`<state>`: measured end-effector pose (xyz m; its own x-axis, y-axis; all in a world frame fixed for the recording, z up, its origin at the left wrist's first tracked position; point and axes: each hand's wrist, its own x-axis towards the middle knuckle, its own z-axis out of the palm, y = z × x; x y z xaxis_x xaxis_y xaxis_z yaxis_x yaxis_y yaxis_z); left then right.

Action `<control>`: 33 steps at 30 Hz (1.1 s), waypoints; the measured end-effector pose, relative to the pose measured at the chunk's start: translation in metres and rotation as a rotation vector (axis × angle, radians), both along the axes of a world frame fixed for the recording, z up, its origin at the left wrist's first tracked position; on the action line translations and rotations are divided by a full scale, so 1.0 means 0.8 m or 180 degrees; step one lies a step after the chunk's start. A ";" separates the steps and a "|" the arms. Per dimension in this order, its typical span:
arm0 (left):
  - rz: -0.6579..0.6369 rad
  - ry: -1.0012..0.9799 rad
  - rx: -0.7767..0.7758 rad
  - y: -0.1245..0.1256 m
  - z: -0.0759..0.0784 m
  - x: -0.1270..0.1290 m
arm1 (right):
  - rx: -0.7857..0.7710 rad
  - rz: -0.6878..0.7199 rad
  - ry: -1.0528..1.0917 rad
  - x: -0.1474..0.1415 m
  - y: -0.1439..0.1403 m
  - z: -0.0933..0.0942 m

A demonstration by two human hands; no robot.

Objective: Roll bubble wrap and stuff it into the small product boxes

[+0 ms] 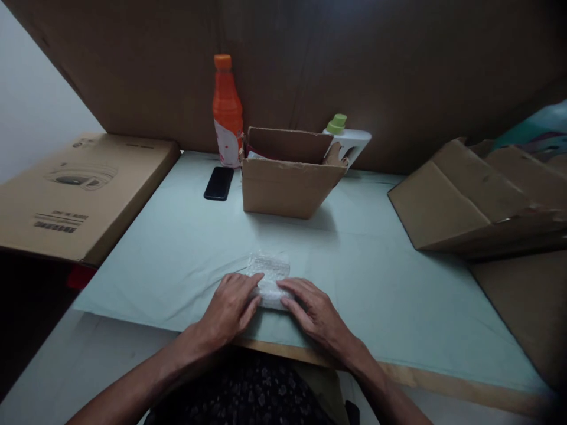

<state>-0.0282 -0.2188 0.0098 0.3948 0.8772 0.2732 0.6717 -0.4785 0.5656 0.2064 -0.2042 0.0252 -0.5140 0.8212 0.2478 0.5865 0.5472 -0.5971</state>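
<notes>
A piece of bubble wrap (270,293) lies near the front edge of the table, its near part rolled or folded into a thick bundle and its far end flat on the cloth. Whether anything is inside the bundle I cannot make out. My left hand (231,302) grips the bundle's left end between thumb and fingers. On the opposite end, my right hand (313,306) does the same, thumb at the near side and fingers on top.
Behind the bubble wrap stands an open cardboard box (283,188). A phone (218,183), an orange bottle (227,112) and a white jug with a green cap (354,141) are around it. Large cartons flank the table: a flat one (84,189) left, an open one (447,200) right.
</notes>
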 end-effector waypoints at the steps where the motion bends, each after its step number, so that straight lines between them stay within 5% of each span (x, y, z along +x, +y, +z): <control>1: 0.0111 0.0002 -0.0047 0.011 -0.002 0.004 | 0.0281 -0.0143 -0.0056 -0.002 0.000 -0.001; 4: 0.0472 -0.0074 -0.0242 0.054 -0.004 0.014 | 0.0904 -0.0174 -0.0522 -0.013 0.004 -0.005; 8: 0.0761 -0.0278 -0.0360 0.078 -0.004 0.014 | 0.0828 0.0021 -0.0986 -0.022 0.025 -0.010; 13: 0.1373 -0.2330 -0.1748 0.029 -0.004 0.008 | 0.0487 -0.0348 -0.0055 -0.019 0.038 -0.015; 16: 0.1256 -0.3269 -0.2445 0.001 0.004 0.015 | -0.0043 -0.0163 0.0334 -0.023 0.023 -0.005; 22: 0.0800 -0.3062 -0.2610 -0.008 0.024 0.029 | -0.1302 -0.0010 0.0977 -0.008 0.006 0.011; 25: 0.0451 -0.2722 -0.2465 -0.002 0.024 0.034 | -0.2053 0.0088 0.1273 0.009 0.011 0.009; 28: 0.0138 -0.2171 -0.2018 0.022 0.030 0.035 | -0.2276 -0.0104 0.1394 0.026 0.017 0.006; 30: 0.0034 -0.1688 -0.1212 0.055 0.046 0.034 | -0.2180 -0.0320 0.1550 0.042 0.022 0.004; 33: 0.0155 -0.0806 0.0617 0.128 0.083 0.032 | -0.2021 -0.0558 0.1643 0.068 0.029 0.002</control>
